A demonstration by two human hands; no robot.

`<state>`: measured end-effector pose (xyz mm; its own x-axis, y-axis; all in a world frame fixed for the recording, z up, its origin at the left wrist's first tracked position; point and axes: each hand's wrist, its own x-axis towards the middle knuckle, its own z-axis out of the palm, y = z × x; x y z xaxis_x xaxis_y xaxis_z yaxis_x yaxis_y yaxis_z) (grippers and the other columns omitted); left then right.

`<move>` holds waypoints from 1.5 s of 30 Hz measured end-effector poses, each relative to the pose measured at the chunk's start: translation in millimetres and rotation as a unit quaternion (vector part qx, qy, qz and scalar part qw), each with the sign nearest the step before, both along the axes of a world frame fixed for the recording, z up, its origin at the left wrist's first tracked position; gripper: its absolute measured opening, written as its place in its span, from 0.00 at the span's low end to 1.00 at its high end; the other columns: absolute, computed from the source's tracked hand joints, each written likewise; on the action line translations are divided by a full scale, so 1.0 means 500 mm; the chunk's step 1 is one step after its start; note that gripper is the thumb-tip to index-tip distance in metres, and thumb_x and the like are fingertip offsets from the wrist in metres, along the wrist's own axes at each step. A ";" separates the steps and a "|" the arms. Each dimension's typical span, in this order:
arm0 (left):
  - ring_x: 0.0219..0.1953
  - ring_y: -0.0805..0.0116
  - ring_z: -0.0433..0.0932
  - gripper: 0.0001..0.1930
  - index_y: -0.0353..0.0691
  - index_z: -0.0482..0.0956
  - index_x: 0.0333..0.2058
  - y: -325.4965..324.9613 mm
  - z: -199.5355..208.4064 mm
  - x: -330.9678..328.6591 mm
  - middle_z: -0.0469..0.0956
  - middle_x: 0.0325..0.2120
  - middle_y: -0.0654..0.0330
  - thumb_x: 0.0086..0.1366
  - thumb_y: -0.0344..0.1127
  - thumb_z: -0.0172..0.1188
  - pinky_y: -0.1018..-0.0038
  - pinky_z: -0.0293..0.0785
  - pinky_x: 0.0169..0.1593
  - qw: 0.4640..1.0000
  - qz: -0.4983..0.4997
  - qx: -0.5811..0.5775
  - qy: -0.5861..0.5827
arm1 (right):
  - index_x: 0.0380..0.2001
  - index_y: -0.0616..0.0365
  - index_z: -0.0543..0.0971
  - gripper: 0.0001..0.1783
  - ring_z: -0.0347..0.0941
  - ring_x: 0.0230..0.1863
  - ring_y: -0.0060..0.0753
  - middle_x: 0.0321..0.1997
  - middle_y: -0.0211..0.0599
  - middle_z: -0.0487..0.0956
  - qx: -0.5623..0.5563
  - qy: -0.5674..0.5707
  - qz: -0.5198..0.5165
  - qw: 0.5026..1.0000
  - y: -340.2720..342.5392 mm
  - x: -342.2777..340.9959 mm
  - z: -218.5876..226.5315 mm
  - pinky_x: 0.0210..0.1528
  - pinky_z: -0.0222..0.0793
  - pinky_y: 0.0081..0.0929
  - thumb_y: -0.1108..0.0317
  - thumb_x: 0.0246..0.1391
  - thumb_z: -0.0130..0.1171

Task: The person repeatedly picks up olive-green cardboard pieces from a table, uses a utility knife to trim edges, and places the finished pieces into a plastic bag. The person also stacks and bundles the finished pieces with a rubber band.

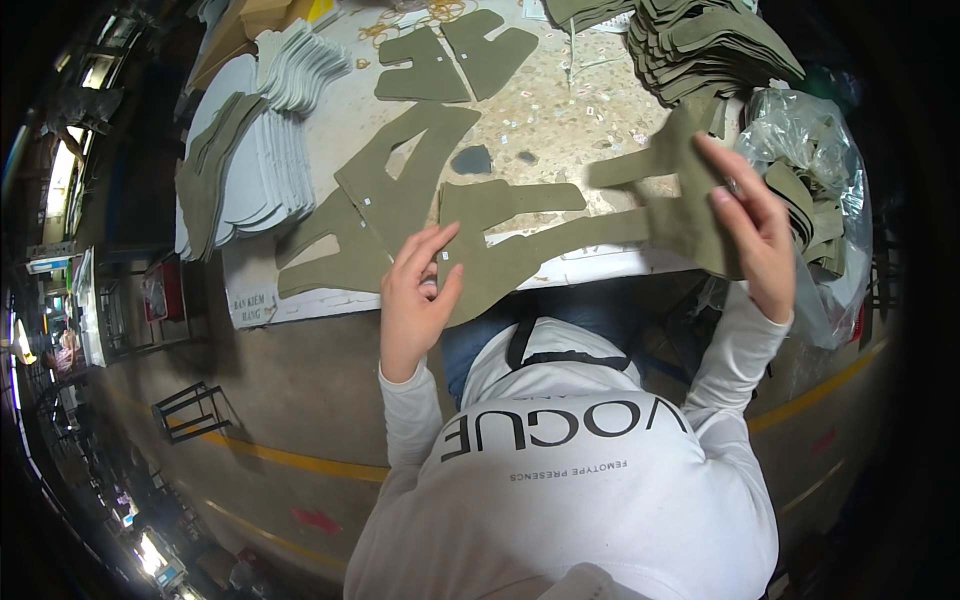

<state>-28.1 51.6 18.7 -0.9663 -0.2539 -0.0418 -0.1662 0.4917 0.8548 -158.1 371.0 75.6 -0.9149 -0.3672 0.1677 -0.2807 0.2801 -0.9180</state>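
Green cloth (490,270) lay lengthwise along table's (345,120) near edge, prongs (600,229) pointed right, left hand (415,300) touched it, right hand (757,228) touched second cloth (690,215), finger grips indeterminable.

My left hand (412,308) curves loosely, thumb apart from the forefinger. My right hand (762,232) reaches farther forward and out, thumb below the slanting forefinger. My left forearm (408,420) and right forearm (738,348) are sleeved in white.

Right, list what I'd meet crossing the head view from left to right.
Red container, stack of pale pieces, left hand, flat olive piece between the hands, right hand, clear plastic bag.
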 end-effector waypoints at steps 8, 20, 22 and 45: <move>0.34 0.74 0.81 0.21 0.37 0.76 0.55 0.005 -0.009 0.001 0.75 0.54 0.49 0.62 0.22 0.56 0.81 0.77 0.30 0.998 0.017 0.050 0.034 | 0.57 0.65 0.73 0.27 0.76 0.48 0.53 0.54 0.55 0.72 0.139 0.160 0.009 0.977 -0.160 0.033 -0.033 0.49 0.73 0.34 0.81 0.50 0.52; 0.35 0.67 0.84 0.18 0.29 0.75 0.53 0.015 -0.011 0.004 0.77 0.51 0.45 0.64 0.22 0.54 0.76 0.80 0.34 0.996 0.030 0.048 0.070 | 0.54 0.85 0.64 0.36 0.78 0.29 0.58 0.43 0.62 0.70 0.162 0.152 0.134 0.966 -0.371 0.122 -0.122 0.32 0.77 0.41 0.80 0.38 0.61; 0.37 0.65 0.84 0.18 0.29 0.75 0.53 0.013 -0.014 0.003 0.77 0.51 0.45 0.65 0.24 0.54 0.74 0.80 0.35 0.996 0.030 0.055 0.070 | 0.56 0.81 0.63 0.35 0.78 0.30 0.61 0.44 0.64 0.70 0.133 0.151 0.145 0.969 -0.381 0.128 -0.125 0.32 0.77 0.41 0.78 0.43 0.59; 0.50 0.52 0.78 0.22 0.40 0.78 0.51 -0.117 0.284 -0.215 0.76 0.51 0.52 0.55 0.30 0.61 0.66 0.74 0.53 0.884 -0.313 -0.298 0.177 | 0.48 0.58 0.82 0.14 0.72 0.32 0.18 0.40 0.32 0.80 0.006 0.082 -0.043 0.996 -0.200 -0.060 -0.215 0.32 0.67 0.15 0.74 0.60 0.54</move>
